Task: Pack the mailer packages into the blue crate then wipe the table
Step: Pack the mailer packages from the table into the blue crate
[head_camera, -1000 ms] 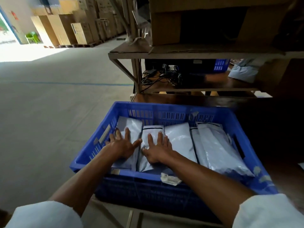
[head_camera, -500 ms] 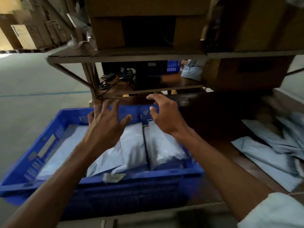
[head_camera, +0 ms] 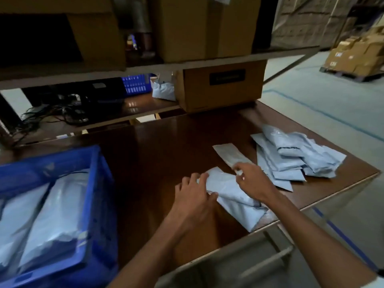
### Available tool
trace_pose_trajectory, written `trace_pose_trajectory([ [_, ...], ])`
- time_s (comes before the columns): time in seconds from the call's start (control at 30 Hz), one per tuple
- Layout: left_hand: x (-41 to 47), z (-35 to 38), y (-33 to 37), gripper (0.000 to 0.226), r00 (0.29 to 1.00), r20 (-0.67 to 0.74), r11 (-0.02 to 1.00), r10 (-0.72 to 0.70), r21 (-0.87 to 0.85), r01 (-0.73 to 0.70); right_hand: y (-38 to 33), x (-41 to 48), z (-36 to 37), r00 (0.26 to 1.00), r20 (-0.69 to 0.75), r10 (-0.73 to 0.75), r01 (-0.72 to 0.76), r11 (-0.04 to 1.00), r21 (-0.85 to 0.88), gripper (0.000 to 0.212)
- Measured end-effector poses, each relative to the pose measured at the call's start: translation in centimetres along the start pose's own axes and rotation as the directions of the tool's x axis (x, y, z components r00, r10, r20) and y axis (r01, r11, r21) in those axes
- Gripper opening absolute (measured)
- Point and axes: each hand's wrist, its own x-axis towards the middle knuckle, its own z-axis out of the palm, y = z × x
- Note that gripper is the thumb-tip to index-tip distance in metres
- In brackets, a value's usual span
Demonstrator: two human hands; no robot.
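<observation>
The blue crate (head_camera: 99, 183) stands at the left of the dark wooden table (head_camera: 155, 154) with pale mailer packages (head_camera: 52, 208) lying inside it. Near the table's front edge lies one pale mailer (head_camera: 234, 196). My left hand (head_camera: 195, 194) rests on its left end with fingers curled over it. My right hand (head_camera: 253, 179) pinches its upper edge. A flat mailer (head_camera: 228, 154) lies just beyond, and a heap of several mailers (head_camera: 295, 159) sits at the table's right.
A cardboard box (head_camera: 220, 88) stands at the back of the table under a shelf of larger boxes (head_camera: 203, 28). Cables (head_camera: 52, 115) and a second blue crate (head_camera: 137, 84) lie on the lower shelf behind. The table's right corner (head_camera: 374, 174) drops to open floor.
Both hands have left the crate and moved right across the table onto a loose mailer. My view has swung right, so the crate now sits at the left.
</observation>
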Motion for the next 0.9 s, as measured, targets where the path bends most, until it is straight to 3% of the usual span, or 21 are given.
trace_pose_trajectory([
  [0.2, 2.2, 8.4, 1.7, 0.064, 0.956, 0.231, 0.976, -0.180, -0.078, 0.203, 6.9, -1.0, 3.5, 0.949, 0.301, -0.090, 0.168, 0.955, -0.243, 0.064],
  [0.37, 4.6, 10.4, 3.5, 0.079, 0.942, 0.167, 0.952, -0.290, -0.051, 0.302, 8.0, 0.1, 4.2, 0.943, 0.320, -0.096, 0.202, 0.926, -0.319, 0.080],
  [0.53, 7.0, 10.6, 5.2, 0.093, 0.938, 0.085, 0.935, -0.335, -0.096, 0.342, 8.1, 0.3, 4.2, 0.973, 0.214, -0.090, 0.163, 0.920, -0.357, 0.066],
  [0.67, 7.8, 11.0, 4.5, 0.094, 0.927, 0.076, 0.929, -0.369, 0.003, 0.369, 8.0, 0.0, 4.5, 0.984, 0.074, -0.165, 0.180, 0.882, -0.436, 0.057],
  [0.9, 4.6, 7.9, -2.3, 0.064, 0.929, 0.116, 0.916, -0.350, 0.248, 0.315, 4.1, 0.5, 5.3, 0.969, 0.013, -0.245, 0.223, 0.855, -0.468, 0.048],
])
